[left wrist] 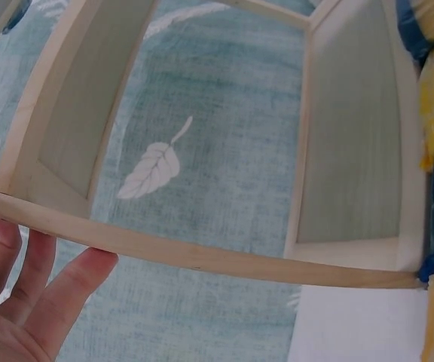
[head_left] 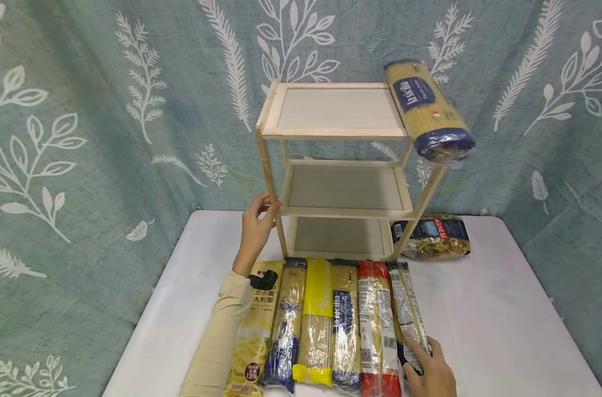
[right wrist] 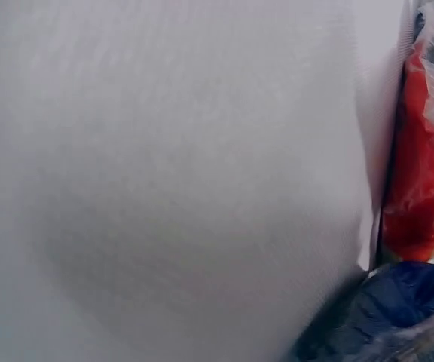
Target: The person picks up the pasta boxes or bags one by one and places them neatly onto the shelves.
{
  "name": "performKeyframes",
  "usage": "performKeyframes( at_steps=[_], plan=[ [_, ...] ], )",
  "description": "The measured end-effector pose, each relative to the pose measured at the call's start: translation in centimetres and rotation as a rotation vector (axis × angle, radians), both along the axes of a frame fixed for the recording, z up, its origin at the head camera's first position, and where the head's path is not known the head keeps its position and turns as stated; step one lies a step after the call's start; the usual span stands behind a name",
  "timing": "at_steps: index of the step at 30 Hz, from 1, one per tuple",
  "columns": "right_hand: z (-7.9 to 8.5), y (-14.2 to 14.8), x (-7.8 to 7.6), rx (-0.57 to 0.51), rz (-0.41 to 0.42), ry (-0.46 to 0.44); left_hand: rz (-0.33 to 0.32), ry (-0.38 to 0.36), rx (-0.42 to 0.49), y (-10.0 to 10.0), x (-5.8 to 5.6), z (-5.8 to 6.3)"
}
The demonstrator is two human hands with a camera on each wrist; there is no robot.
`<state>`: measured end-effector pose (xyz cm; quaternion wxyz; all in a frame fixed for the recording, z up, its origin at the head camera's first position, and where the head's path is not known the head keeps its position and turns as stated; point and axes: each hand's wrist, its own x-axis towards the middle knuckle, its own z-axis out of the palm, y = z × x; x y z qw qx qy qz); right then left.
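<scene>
My left hand [head_left: 256, 231] holds the left front post of a three-tier wooden shelf rack [head_left: 337, 110], thumb and fingertips against the wood. The left wrist view shows those fingertips right at the edge of the post [left wrist: 202, 258]. At the lower right, my right hand [head_left: 432, 372] grips the near end of a clear spaghetti packet [head_left: 406, 298] with dark ends and a printed label. That packet is the rightmost of a row, beside a red-ended spaghetti packet [head_left: 377, 309]. No part of the right hand shows in the right wrist view.
Left of the red-ended packet lie a blue-labelled packet [head_left: 345, 314], a yellow one [head_left: 318, 309], a blue-ended one [head_left: 287, 320] and a cream noodle packet [head_left: 253, 336]. A large pasta pack [head_left: 432, 107] overhangs the rack's top right edge. An Agnesi pack [head_left: 437, 237] lies behind right.
</scene>
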<state>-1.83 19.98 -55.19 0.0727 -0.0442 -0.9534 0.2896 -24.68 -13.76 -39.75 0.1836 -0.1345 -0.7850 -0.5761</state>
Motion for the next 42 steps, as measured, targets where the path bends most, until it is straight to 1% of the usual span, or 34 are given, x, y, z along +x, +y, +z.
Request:
performKeyframes(
  at_steps=[5, 7, 10, 17, 24, 27, 30, 34, 37, 42],
  plan=[
    [0.2, 0.3, 0.1, 0.000, -0.004, 0.132, -0.006, 0.000, -0.006, 0.0, 0.1, 0.0],
    [0.4, 0.3, 0.2, -0.002, -0.006, 0.169, -0.006, -0.004, -0.006, -0.1, 0.1, 0.0],
    [0.9, 0.4, 0.3, -0.009, -0.007, 0.198, -0.004, -0.010, -0.005, -0.1, 0.2, 0.1],
    [1.8, 0.9, 0.5, -0.012, -0.055, 0.205, 0.002, -0.020, -0.003, -0.2, 0.1, 0.2],
    [2.6, 1.6, 0.9, -0.007, -0.099, 0.156, 0.011, -0.015, -0.005, -0.1, 0.2, 0.2],
    [3.0, 1.9, 1.0, -0.015, -0.125, 0.142, 0.006, -0.018, 0.001, 0.0, 0.2, 0.3],
    [3.4, 2.3, 1.2, -0.025, -0.137, 0.152, 0.000, -0.024, 0.001, 0.0, 0.2, 0.3],
    [3.8, 2.8, 1.3, -0.019, -0.144, 0.159, 0.007, -0.031, -0.005, 0.1, 0.1, 0.3],
    [4.1, 3.2, 1.3, -0.026, -0.157, 0.150, 0.007, -0.034, -0.007, 0.1, 0.1, 0.2],
    [4.4, 3.5, 1.2, -0.055, -0.150, 0.161, 0.014, -0.029, -0.018, 0.0, 0.1, 0.1]
  ],
)
